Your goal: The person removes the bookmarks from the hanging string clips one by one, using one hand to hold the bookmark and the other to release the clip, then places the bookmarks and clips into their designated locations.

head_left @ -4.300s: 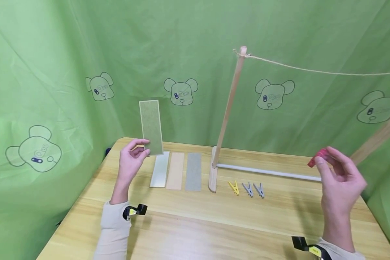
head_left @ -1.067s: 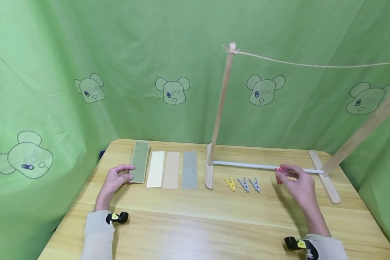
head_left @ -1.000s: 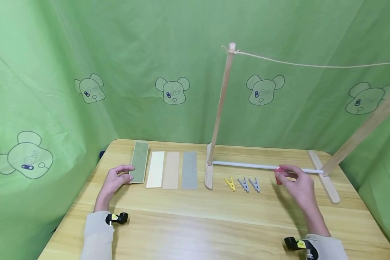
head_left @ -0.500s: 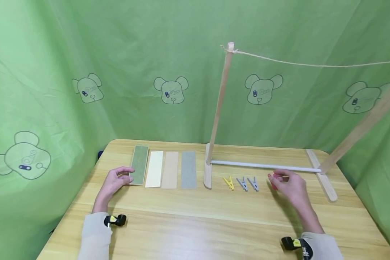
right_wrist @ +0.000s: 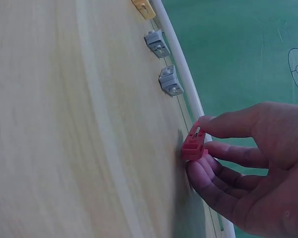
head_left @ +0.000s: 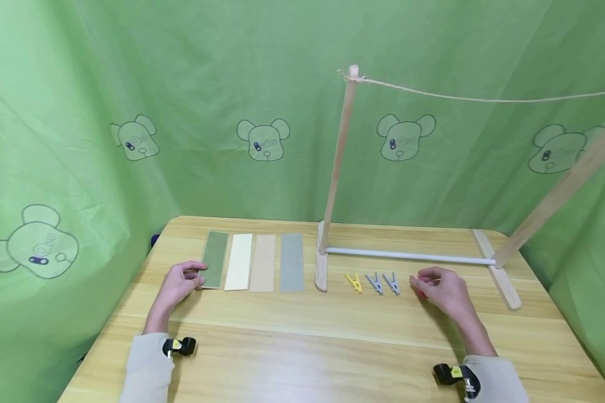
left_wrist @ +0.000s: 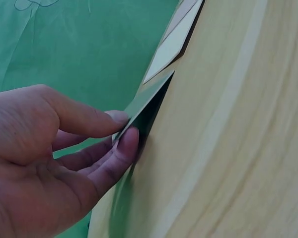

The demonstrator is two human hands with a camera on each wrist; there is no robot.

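Observation:
My left hand [head_left: 175,285] pinches a narrow green card [head_left: 215,257] by its left edge near the bottom corner. In the left wrist view the thumb lies on top and fingers are beneath, with the gripped edge tilted up off the wood. Right of it lie a cream card [head_left: 239,262], a beige card [head_left: 263,263] and a grey card [head_left: 292,263]. A red clothespin [right_wrist: 193,143] is between the thumb and fingers of my right hand [head_left: 447,291], low over the table. To its left are two grey clothespins [head_left: 375,284] and a yellow clothespin [head_left: 355,283].
Behind the clothespins stands a wooden frame with a left post [head_left: 339,162], a right post [head_left: 559,193] and a white bottom rod [head_left: 408,256]. A string [head_left: 464,99] sags between the post tops. Green curtain [head_left: 206,73] encloses the wooden table [head_left: 292,347].
The green card, held upright in the air earlier, has come down beside the cream card, its tilt lessening. My right hand has brought the red clothespin down and left, towards the grey clothespins.

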